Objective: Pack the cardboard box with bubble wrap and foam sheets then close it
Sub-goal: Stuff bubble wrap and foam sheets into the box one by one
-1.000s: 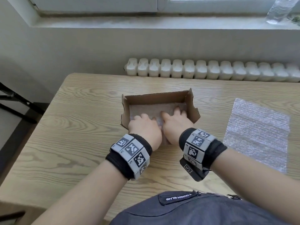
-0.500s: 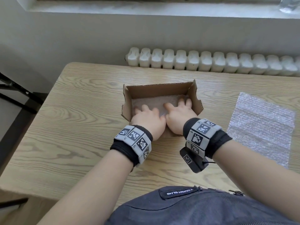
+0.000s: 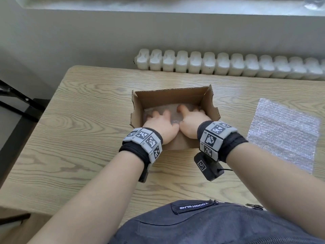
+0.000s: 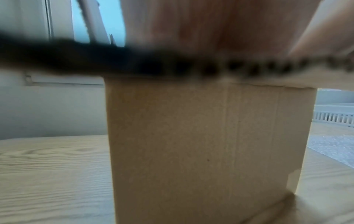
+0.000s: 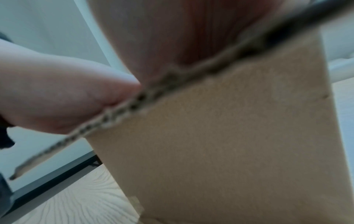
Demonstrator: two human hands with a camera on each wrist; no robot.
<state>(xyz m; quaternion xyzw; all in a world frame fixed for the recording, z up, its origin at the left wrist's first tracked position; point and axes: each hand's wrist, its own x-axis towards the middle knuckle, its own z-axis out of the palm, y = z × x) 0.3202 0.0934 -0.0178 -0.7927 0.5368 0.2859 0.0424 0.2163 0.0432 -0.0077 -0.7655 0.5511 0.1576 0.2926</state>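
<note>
- My left hand [image 3: 159,125] is down inside the box [image 3: 173,98], fingers straight and spread, palm flat on the sheet [image 3: 173,111] that lines the bottom.
- My right hand [image 3: 192,120] lies beside it in the box, fingers likewise straight, pressing the same sheet; the thumbs of the two hands meet in the middle.
- Neither hand grips anything; both simply press flat.
- The sheet looks pale and translucent, and I cannot tell from here whether it is foam or bubble wrap.
- The box stands open near the middle of the surface [image 3: 70,138], its far and side flaps upright; the near wall is hidden behind my wrists in the head view.
- From the left wrist camera I see only the box's near outer wall [image 4: 206,144], blurred, with my palm over its top edge.
- The right wrist camera shows the same wall [image 5: 229,144] and the corrugated edge of a flap crossing the view, with my left hand [image 5: 57,94] behind it.
- A bubble wrap [image 3: 284,131] sheet lies flat on the surface to the right of the box, apart from it.
- A radiator [image 3: 228,66] runs along the wall behind the surface.
</note>
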